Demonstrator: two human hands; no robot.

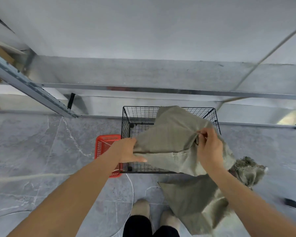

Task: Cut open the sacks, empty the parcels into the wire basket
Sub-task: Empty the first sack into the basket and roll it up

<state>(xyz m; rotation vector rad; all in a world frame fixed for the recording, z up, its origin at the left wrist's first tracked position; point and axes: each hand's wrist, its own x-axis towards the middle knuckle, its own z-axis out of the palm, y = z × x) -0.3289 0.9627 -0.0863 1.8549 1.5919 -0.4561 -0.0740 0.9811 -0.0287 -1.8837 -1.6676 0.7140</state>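
Head view, looking straight down. Holds a sack (169,134) spread over the wire basket (126,120), draped across its right half and over the near rim. Left grip (126,150) clenched on the sack's left edge, thumb lying flat along the cloth. Right grip (208,146) pinching a bunched fold near the right side, with creases gathering there.

Looks like woven olive-grey cloth, matte, coarse and limp. Sags between both holds, so probably light; cannot tell whether anything is inside. Best taken by an edge or corner, gathered into a fistful, since nothing stiff offers itself. Likely not slippery. Probably frays where cut, judging by the fuzzy tuft (248,170) at lower right; cannot tell which sack owns it.

Second sack (186,199) lying flat on the floor (41,151), near the basket's right corner. Basket of thin black wire grid, boxy, rigid and open-topped, with no parcel visible in the uncovered part. Red plastic basket (106,144) just beside it on the left. Smooth grey veined tiles underfoot, galvanised shelf rails (161,89) behind
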